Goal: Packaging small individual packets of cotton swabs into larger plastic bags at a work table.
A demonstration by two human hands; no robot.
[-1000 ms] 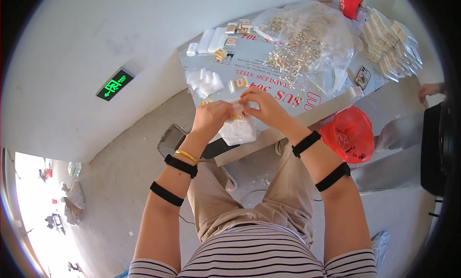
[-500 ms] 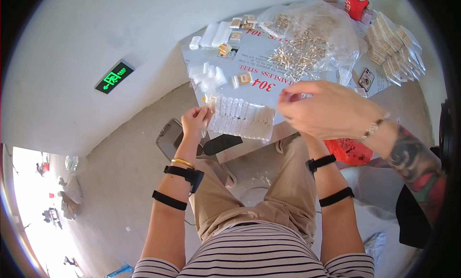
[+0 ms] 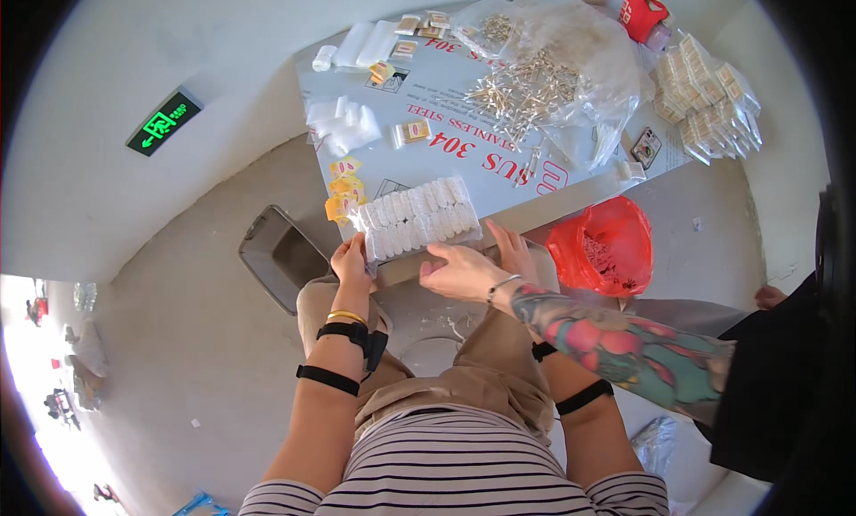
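A clear plastic pack (image 3: 419, 215) holding two rows of white bundles lies at the table's near edge. My left hand (image 3: 350, 259) pinches its left end, with fingers closed on the plastic. At the pack's right end is my right hand (image 3: 515, 250), its visible fingers stretched out flat. Another person's hand (image 3: 465, 272) reaches in from the right over my right forearm and hides part of my right hand. Its fingertips are close to the pack's lower right corner. Several yellow packets (image 3: 345, 195) lie beyond the pack's left end.
Loose cotton swabs (image 3: 526, 93) spill from a large clear bag (image 3: 606, 88) at the back. Filled packets (image 3: 704, 97) are stacked right, near a phone (image 3: 646, 147). Empty clear bags (image 3: 343, 126) lie left. Below the table are a grey bin (image 3: 276, 258) and red bag (image 3: 602, 249).
The other person's hand has come down from above the table to beside the pack's lower right corner. My right hand's fingers now show. The whole view has shifted, moving the table leftward.
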